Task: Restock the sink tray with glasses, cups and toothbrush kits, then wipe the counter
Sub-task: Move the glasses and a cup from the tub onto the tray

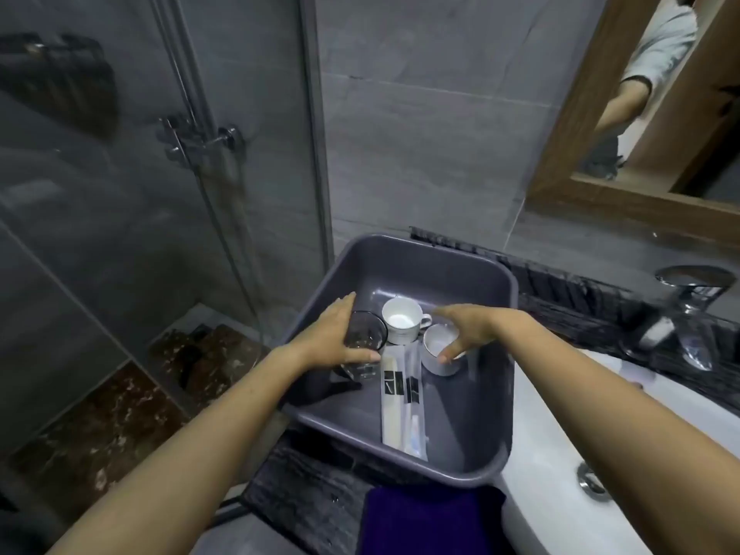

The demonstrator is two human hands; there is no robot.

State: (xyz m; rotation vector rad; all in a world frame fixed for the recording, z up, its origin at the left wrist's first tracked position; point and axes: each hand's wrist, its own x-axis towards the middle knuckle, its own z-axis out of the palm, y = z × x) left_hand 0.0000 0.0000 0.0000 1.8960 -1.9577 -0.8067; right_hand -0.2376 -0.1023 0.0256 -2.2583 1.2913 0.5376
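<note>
Crowding the tray (472, 270): left hand (336, 334) clamps glass (362, 346), right hand (468, 330) fingers spread over cup (438, 354)

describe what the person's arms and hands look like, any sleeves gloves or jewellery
Both forearms are bare from the frame edge to the wrist: no sleeves reach them in this view. The left hand and the right hand wear no gloves, and no watch, bracelet or ring shows. In the mirror, a short light grey sleeve ends above the elbow.
</note>
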